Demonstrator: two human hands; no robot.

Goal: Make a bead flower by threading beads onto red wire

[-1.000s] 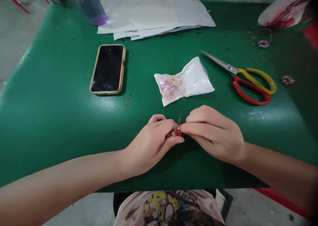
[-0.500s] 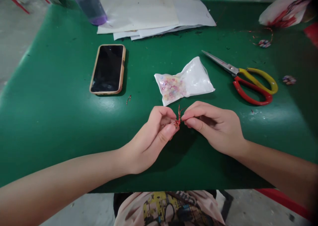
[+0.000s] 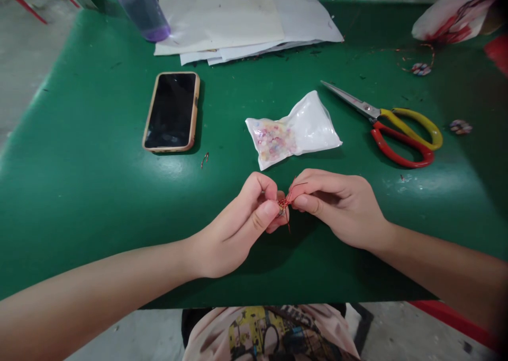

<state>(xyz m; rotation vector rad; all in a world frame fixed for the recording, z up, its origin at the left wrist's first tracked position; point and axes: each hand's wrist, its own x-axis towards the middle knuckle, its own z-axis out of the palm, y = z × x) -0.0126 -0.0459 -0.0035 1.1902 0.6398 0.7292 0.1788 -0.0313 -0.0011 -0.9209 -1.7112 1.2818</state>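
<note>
Between my hands is a small piece of knotted red cord (image 3: 283, 204), with loose strands sticking out above and below. My left hand (image 3: 242, 223) is closed, pinching the knotted part between thumb and fingers. My right hand (image 3: 337, 205) is closed too, its thumb and fingertips gripping the red strands at the right side of the knot. Just beyond my fingers lies a clear bag of colourful beads (image 3: 275, 138). Scissors (image 3: 371, 111) with one yellow and one red handle rest to the right of the bag.
A phone (image 3: 172, 112) lies at left, near a short cord scrap (image 3: 205, 160). Papers (image 3: 238, 25) and a purple-based bottle (image 3: 145, 11) stand at the back. Beaded pieces (image 3: 461, 127) and a plastic bag (image 3: 448, 19) are at right on the green table (image 3: 79, 202).
My right hand has come in against the knotted cord and now grips its strands. The strands that stood upright now lean right, and one end hangs down.
</note>
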